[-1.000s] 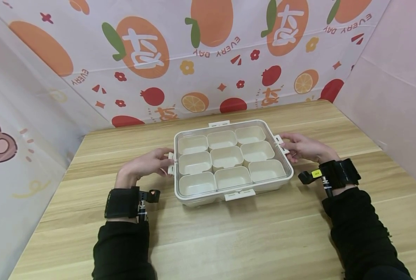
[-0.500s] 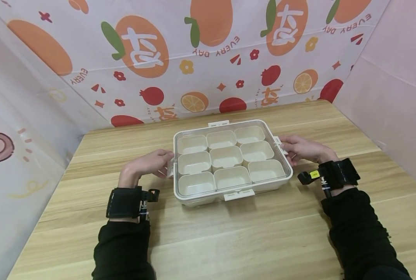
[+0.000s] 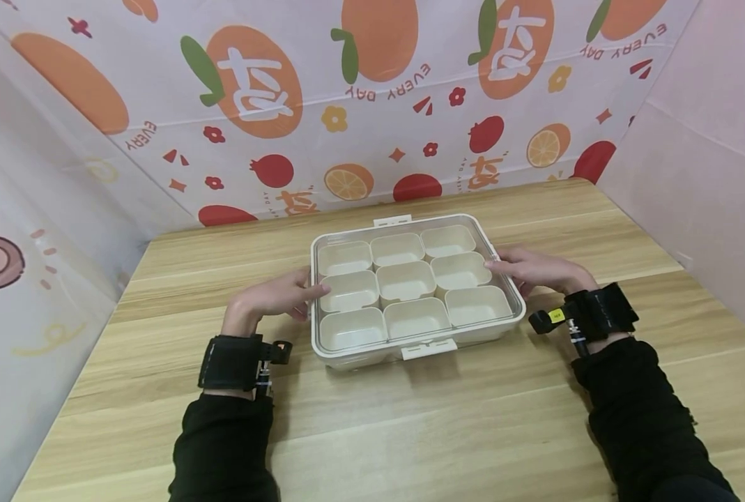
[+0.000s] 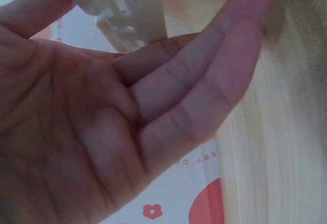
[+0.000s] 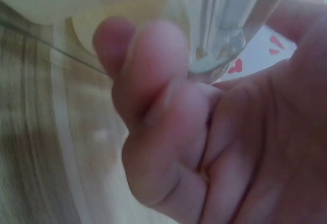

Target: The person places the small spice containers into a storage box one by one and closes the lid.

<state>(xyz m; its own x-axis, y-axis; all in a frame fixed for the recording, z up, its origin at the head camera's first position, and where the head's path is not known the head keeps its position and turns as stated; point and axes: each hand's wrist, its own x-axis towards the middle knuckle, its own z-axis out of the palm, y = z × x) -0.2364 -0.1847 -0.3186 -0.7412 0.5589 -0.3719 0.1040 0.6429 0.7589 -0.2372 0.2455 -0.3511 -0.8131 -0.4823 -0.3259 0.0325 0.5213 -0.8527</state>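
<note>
A shallow cream storage box [image 3: 361, 360] rests on the table in the head view, under a clear lid [image 3: 506, 293] with a pale rim. Through the lid several small cream cups [image 3: 406, 282] show in rows. My left hand [image 3: 279, 294] holds the box's left side, thumb over the lid's edge and fingers low along the wall. On the opposite side my right hand [image 3: 538, 269] grips likewise, its thumb on top and its fingers bent against the wall. A cream latch [image 4: 125, 17] hangs beside the left fingers in the left wrist view. The hands hide both side latches from the head view.
A front latch [image 3: 429, 348] and a back latch [image 3: 393, 221] jut from the rim. The wooden table [image 3: 447, 432] extends around the box. Behind it hangs a fruit-print cloth [image 3: 372, 139], with pale cloth at either side.
Both hands have moved inward from the side latches. Each thumb now lies over the lid's edge. The left latch, visible earlier, is now behind the hand. The box has stayed in place.
</note>
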